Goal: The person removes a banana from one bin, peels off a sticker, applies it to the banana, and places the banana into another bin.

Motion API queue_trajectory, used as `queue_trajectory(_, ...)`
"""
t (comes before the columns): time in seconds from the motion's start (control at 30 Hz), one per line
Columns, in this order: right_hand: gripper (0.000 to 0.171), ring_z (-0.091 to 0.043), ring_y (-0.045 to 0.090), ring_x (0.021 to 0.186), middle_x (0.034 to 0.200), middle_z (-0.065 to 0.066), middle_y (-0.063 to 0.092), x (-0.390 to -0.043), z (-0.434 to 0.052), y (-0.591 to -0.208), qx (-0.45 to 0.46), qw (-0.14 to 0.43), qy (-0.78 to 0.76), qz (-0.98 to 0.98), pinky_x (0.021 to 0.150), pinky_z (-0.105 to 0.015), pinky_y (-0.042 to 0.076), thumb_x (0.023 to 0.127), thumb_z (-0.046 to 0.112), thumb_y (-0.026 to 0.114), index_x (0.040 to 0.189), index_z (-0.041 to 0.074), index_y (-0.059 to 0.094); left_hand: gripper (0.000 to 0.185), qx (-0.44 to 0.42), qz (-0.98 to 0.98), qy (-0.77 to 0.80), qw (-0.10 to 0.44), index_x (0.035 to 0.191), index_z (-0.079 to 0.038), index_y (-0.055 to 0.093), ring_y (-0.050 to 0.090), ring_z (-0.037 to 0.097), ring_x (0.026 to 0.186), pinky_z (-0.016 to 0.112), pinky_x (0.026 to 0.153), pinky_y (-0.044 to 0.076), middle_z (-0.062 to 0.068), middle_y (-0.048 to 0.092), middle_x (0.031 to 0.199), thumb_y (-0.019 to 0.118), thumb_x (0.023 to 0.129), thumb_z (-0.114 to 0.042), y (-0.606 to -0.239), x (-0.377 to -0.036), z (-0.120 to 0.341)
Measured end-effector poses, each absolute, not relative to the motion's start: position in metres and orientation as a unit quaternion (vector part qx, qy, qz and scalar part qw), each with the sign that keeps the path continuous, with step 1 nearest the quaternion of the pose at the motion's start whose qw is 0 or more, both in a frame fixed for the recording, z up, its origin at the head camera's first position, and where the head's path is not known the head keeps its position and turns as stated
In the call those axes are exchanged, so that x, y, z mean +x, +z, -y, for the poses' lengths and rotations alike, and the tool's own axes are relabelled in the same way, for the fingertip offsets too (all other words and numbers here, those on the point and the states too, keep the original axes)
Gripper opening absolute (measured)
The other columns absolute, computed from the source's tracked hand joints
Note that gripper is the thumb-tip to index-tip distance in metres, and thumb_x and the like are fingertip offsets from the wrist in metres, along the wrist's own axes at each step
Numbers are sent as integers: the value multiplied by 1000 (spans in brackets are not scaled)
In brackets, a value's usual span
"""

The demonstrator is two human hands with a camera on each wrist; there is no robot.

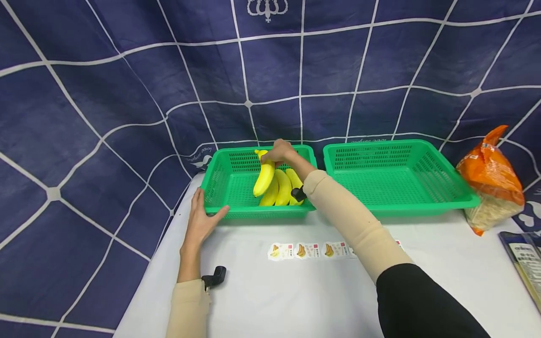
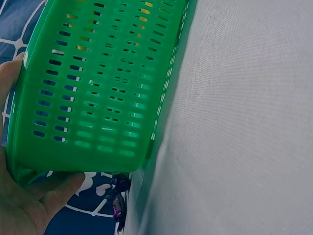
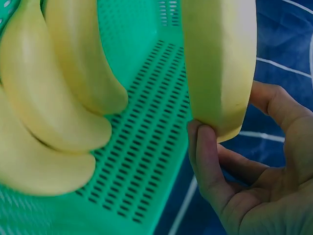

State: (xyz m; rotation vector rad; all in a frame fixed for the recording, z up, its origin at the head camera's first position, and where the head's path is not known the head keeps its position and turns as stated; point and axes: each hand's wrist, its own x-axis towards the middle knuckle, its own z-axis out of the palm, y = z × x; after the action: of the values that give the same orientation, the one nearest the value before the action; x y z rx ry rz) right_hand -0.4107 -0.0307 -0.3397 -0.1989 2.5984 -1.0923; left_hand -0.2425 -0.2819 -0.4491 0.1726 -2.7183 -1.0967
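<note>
So the right hand is reaching into the left green basket and has its grip on 1 banana, fingers curled round the top end of it, up near the back wall of the basket. That banana hangs tilted with its lower end down over the basket floor. Right beside it, 3 more bananas lie bunched together in the same basket, and the wrist view shows them close to the held one but not clearly touching it. The left hand rests on the front left corner of that basket with the fingers pretty much straight, thumb along the front rim, palm against the outside wall, so it's touching rather than gripping anything. A 2nd green basket sits just to the right on the white tabletop. A strip of banana stickers lies in front of the baskets, and an orange bag stands off at the right edge.
</note>
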Motion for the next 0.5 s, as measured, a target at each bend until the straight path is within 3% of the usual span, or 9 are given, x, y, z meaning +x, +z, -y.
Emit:
queue_trajectory(0.23, 39, -25, 71, 84, 98, -10, 61, -397, -2, -318, -49, 138, -367, -919, 69, -26, 60, 79, 29, 78, 100, 2, 60, 108, 55, 919, -375, 108, 157, -6, 7, 12, 39, 151, 60, 118, 21, 11, 4, 165, 67, 83, -58, -448, -243, 280)
queue_trajectory(0.33, 42, -25, 70, 85, 101, -10, 60, -389, -15, -310, -43, 140, -372, -916, 69, -26, 59, 79, 31, 77, 103, 2, 57, 108, 56, 920, -373, 106, 157, -7, 5, 12, 39, 150, 60, 118, 21, 10, 2, 165, 67, 84, -57, -449, -242, 282)
queue_trajectory(0.5, 40, -18, 68, 71, 97, -10, 62, -371, -38, -299, -40, 130, -359, -923, 69, -26, 58, 79, 34, 77, 98, 2, 60, 109, 55, 921, -373, 102, 157, -7, 4, 11, 40, 150, 61, 118, 20, 9, 1, 166, 66, 84, -59, -450, -242, 283)
